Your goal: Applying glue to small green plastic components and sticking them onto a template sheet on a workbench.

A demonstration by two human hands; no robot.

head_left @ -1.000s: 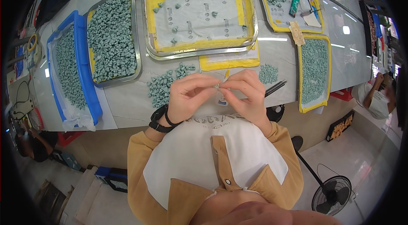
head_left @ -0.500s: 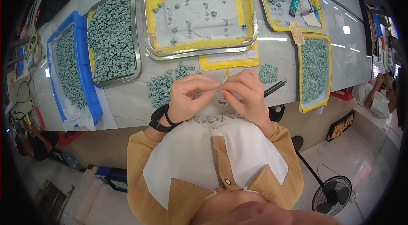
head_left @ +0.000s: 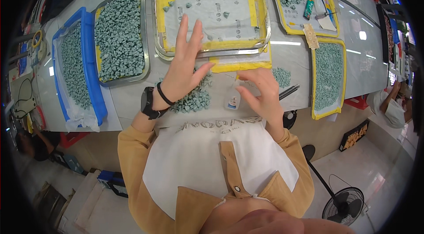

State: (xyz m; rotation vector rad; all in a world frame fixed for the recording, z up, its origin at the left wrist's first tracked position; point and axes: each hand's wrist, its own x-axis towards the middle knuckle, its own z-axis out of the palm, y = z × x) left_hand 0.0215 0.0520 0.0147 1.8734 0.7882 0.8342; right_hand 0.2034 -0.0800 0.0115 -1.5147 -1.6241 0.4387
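Note:
My left hand [head_left: 187, 64] is open, its fingers stretched toward the near edge of a large metal tray [head_left: 212, 53] lined with white paper and yellow tape. Under its wrist and palm lies a loose pile of small green-grey pieces [head_left: 194, 101], partly covered by the hand. My right hand [head_left: 263, 90] hovers to the right with thumb and forefinger apart; no held thing shows between them. Just left of it is a small white bottle [head_left: 232, 102] with a label and a yellow tip. Several green-grey pieces, such as one piece [head_left: 226, 14], sit spread out on the large tray.
At left stand a blue crate [head_left: 92, 75] and a metal tray [head_left: 147, 53], both full of green-grey pieces. Right are a tray of smaller pieces [head_left: 327, 75], a tray with tools [head_left: 298, 24], a small heap [head_left: 281, 76] and a black pen [head_left: 289, 92]. A floor fan [head_left: 343, 206] stands lower right.
My hands, pinched together in front of me before, have parted. The left moved up toward the large tray and its fingers opened; the right shifted slightly right, its fingers loosened.

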